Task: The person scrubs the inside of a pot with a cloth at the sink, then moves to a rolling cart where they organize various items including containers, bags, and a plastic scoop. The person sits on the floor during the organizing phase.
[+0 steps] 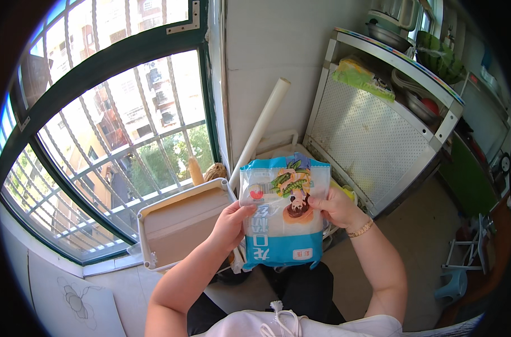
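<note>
A plastic food packet [283,223], white with blue bands at both ends, is held up in front of my lap. It bears writing and a cartoon figure, which appears upside down from here. My left hand [231,223] grips its left edge, thumb on the front face. On the opposite edge, my right hand [339,209] pinches the packet with the thumb on the printed side. The fingers behind the packet are hidden. A gold-coloured bracelet [360,228] circles my right wrist.
Left of the packet stands a white-rimmed rack [184,225] with a brown inset top, beside the barred window [125,126]. A pale tube [264,122] leans in the corner. On the right is a metal shelf unit [365,139] holding a green packet [360,80]; a watermelon [438,59] lies beyond.
</note>
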Motion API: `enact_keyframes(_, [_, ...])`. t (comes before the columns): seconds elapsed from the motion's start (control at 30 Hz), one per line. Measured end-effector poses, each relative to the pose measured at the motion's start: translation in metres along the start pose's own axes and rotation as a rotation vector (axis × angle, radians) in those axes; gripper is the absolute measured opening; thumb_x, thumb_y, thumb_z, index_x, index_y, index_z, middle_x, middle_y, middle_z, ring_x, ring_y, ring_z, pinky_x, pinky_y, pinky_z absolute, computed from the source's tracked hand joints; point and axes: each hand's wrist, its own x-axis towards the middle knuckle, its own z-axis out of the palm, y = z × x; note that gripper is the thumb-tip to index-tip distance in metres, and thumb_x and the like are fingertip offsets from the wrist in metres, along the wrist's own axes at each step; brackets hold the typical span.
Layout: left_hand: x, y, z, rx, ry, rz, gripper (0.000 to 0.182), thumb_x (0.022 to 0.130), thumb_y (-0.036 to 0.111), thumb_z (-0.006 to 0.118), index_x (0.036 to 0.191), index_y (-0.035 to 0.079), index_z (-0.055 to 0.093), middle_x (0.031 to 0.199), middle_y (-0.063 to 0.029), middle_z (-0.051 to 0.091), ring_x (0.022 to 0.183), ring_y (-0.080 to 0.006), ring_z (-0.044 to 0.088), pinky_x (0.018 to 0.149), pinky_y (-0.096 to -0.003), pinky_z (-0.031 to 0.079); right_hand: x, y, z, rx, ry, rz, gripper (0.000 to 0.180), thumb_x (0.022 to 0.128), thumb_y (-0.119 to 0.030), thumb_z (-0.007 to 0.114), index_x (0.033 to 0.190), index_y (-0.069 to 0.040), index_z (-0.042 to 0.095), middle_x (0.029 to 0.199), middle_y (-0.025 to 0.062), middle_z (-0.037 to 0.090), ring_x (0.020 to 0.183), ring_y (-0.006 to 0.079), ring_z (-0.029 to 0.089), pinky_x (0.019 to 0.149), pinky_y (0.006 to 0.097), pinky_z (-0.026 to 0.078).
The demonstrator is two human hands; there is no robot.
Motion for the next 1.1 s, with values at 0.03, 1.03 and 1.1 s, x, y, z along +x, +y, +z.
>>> enact_keyframes(0.03, [0.0, -0.001, 0.002, 0.007, -0.002, 0.006, 0.03, 0.096, 0.008, 0.061, 0.125, 0.004, 0.06, 0.111, -0.0096, 0.068, 0.1, -0.0189, 0.068, 0.087, -0.0367, 0.057, -0.001, 0.001, -0.002, -0.003, 0.002, -0.018, 0.038, 0.096, -0.01, 0.064, 0.131, 0.0, 0.054, 0.116, 0.007, 0.066, 0.106, 0.0147, 0.063, 0.092, 0.0314, 0.053])
enact_keyframes(1.03, [-0.084, -0.059, 0.003, 1.362, -0.184, 0.468, 0.059, 0.076, 0.012, 0.083, 0.128, 0.006, 0.056, 0.111, -0.0163, 0.046, 0.104, -0.0347, 0.05, 0.093, -0.0398, 0.047, -0.112, 0.0, 0.072, -1.372, 0.094, -0.042, 0.07, 0.074, -0.011, 0.084, 0.134, -0.004, 0.05, 0.114, 0.0172, 0.049, 0.098, 0.0358, 0.058, 0.084, 0.0417, 0.051])
enact_keyframes(1.1, [-0.092, -0.064, -0.004, 1.35, -0.129, 0.465, 0.053, 0.072, 0.012, 0.085, 0.12, 0.009, 0.062, 0.111, -0.0143, 0.044, 0.102, -0.0322, 0.049, 0.092, -0.0384, 0.048, -0.113, 0.007, 0.08, -1.455, 0.098, -0.199, 0.058, 0.071, -0.014, 0.087, 0.121, -0.004, 0.059, 0.105, 0.0144, 0.047, 0.085, 0.032, 0.057, 0.071, 0.0392, 0.051])
